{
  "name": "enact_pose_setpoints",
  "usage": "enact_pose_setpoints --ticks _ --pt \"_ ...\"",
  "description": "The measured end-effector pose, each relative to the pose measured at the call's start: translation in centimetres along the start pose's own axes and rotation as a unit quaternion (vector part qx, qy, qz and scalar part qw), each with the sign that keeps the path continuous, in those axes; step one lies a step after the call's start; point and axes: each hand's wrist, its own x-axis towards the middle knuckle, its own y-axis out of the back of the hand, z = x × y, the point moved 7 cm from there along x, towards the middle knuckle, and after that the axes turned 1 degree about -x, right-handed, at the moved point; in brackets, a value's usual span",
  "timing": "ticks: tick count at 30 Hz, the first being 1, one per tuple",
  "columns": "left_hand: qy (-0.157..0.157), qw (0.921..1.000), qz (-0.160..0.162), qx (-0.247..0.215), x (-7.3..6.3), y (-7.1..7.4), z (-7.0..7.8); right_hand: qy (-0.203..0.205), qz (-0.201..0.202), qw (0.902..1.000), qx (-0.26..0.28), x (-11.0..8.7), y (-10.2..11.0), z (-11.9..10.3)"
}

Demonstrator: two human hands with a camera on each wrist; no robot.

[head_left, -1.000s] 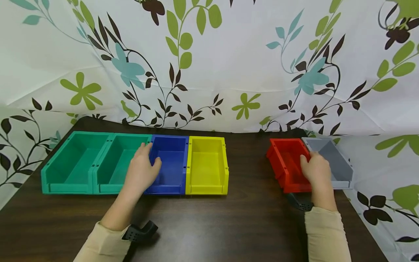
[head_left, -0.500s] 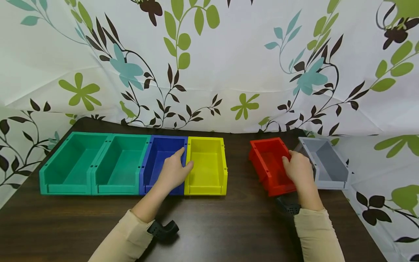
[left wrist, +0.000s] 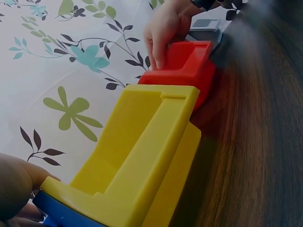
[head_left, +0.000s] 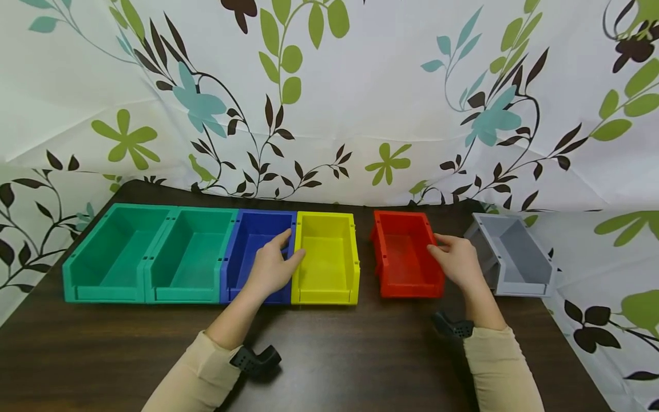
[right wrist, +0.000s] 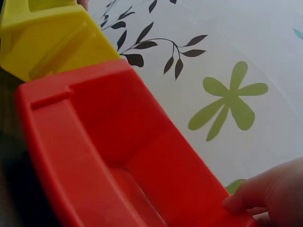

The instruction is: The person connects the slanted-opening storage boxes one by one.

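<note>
My right hand (head_left: pixel 455 260) pinches the right wall of a red plastic storage bin (head_left: pixel 407 252), thumb on the inner side and fingers outside. In the right wrist view the red bin (right wrist: pixel 142 142) looms large, the fingertips at its rim. My left hand (head_left: pixel 273 266) straddles the meeting walls of a blue bin (head_left: pixel 255 229) and a yellow bin (head_left: pixel 326 252), its thumb on the yellow side and its fingers on the blue side. The left wrist view shows the yellow bin (left wrist: pixel 142 151) up close with the hand at its edge. A gap separates red from yellow.
Two green bins (head_left: pixel 190 252) stand against the blue one on the left, all in one row. At the far right a grey bin (head_left: pixel 520 252) stands apart. Dark wooden table (head_left: pixel 360 355) lies in front; a leaf-patterned cloth (head_left: pixel 386 86) hangs behind.
The red bin has moved left, away from the grey bin, and straightened from its tilt, carried along by my right hand. My left hand has shifted right, from the green-blue border to the blue-yellow one.
</note>
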Motion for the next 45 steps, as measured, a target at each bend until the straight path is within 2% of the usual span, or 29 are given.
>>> enact_pose_setpoints --ticks 11,17,38,45 --pt "-0.005 1.0 0.0 0.0 0.3 0.0 0.4 0.021 0.033 0.9962 0.078 -0.3 -0.4 -1.4" --pt "-0.007 1.0 0.0 0.006 0.4 0.0 0.4 0.016 0.039 0.9931 0.109 -0.7 -0.3 -2.2" --pt "-0.011 0.9999 0.004 -0.001 0.2 0.0 0.0 0.022 0.042 0.9923 0.115 -1.4 -0.1 -3.5" --pt "-0.01 1.0 0.0 0.0 0.2 0.0 -0.2 0.031 0.077 0.9908 0.107 -1.8 0.3 -4.3"
